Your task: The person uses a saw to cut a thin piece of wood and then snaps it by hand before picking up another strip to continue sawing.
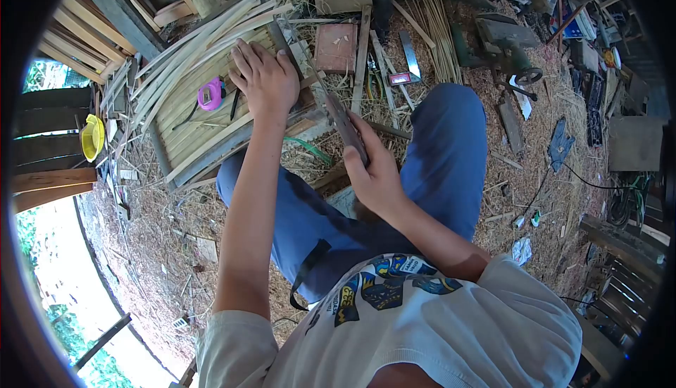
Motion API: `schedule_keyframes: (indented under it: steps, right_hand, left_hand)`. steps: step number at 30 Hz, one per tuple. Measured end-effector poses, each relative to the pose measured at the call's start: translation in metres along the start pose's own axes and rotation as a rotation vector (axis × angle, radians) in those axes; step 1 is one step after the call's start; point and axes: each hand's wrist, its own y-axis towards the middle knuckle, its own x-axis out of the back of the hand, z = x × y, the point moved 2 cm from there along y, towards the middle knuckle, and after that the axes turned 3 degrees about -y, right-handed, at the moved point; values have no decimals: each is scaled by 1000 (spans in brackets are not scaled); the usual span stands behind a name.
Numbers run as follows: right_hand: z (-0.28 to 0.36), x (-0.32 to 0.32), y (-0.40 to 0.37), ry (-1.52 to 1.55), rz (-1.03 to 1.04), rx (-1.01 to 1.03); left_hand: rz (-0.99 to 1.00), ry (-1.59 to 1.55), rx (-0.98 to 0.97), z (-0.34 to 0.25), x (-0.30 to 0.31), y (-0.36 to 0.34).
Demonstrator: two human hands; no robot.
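Observation:
My left hand (264, 84) lies with its fingers stretched out on the far right corner of a framed panel of pale bamboo strips (179, 117), beside its dark edge piece. In my right hand (371, 170), the fingers are wrapped round the dark wooden handle (345, 129) of a long, narrow-bladed tool. Its blade slants away from me, up along the panel's right side, close to my left hand. A purple tape measure (210, 95) and a black pen (234, 105) rest on the panel, left of my left wrist.
Loose pale strips (211, 32) cover the panel's far side. Right of it are a reddish-brown wooden block (335, 48), a try square (409, 57) and a bundle of thin sticks (438, 29). A metal machine (503, 46) stands farther right. Shavings litter the floor; a yellow basin (92, 139) is left.

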Motion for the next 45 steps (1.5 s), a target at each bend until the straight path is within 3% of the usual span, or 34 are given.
schedule_keyframes:
  steps: [5,10,13,17,20,23,27,29,31,33,35,38,40,45]
  right_hand:
    - [-14,13,-55,-35,-28,135]
    - [-3,6,0,-2,69,-83]
    - [-7,8,-6,-4,75,-99]
    - [-18,21,-63,-60,-55,184]
    - [-11,7,-47,57,28,-65]
    - [-15,-3,1,73,21,-59]
    - [-21,22,-59,-37,-36,155]
    - [-17,28,-69,50,31,-7]
    - [-20,20,-53,15,-12,41]
    - [-11,12,-12,27,51,-95]
    - [-8,5,-2,52,62,-104]
    - [-24,13,-46,30,-2,43]
    - [-25,28,-61,23,20,13]
    - [-9,8,-11,6,19,-32]
  left_hand:
    - [-5,17,-6,-2,1,0]
    - [-11,29,-31,-2,0,-1]
    - [-8,32,4,-2,0,1]
    - [16,44,-4,-3,3,5]
    - [33,40,-31,-2,-2,-1]
    - [18,33,-2,-1,0,1]
    - [16,32,10,-3,0,1]
    - [4,31,17,-1,-1,4]
    - [4,33,0,-2,0,5]
    - [45,-28,28,-4,3,1]
    - [43,-36,50,-2,4,3]
    - [44,-48,58,-2,7,-1]
    - [11,-67,46,-3,4,1]
    - [-28,-83,17,-4,-1,-1]
